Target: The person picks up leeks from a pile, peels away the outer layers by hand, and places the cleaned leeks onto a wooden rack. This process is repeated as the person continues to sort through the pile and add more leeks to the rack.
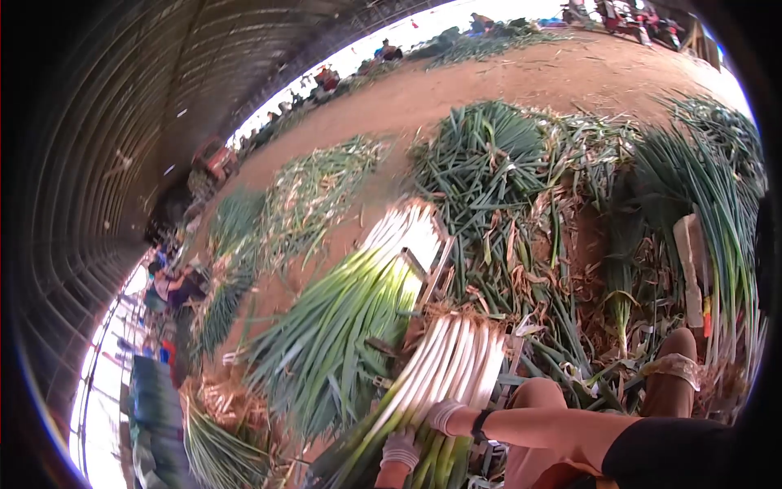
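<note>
We see two gloved hands at a bunch of long green onions (pixel 452 359), which lies directly beneath and beyond them, its white shanks running away from the wearer toward a fringe of roots (pixel 446 310). The right hand (pixel 445 417), with a dark wristband (pixel 482 425) behind it, rests across the lower shanks where white passes into green; the left hand (pixel 401 448) lies just beside it, at the leafy side of the bunch. Both sets of fingers seem bent against the stems, but we cannot tell whether either hand is closed around any of them. Beyond and to the left of the hands lies a larger stack of green onions (pixel 334 314), its leaves fanned out; beyond and to the right are heaped loose leaves (pixel 481 179), and close by the right forearm is a knee (pixel 539 393). For good handling at this point, we judge that the shanks should be kept parallel and the root ends level, with pressure spread over the palms rather than the fingertips, since the white parts probably bruise and the hollow leaves crease. We would also support the leafy end, which is likely to trail and tangle.
</note>
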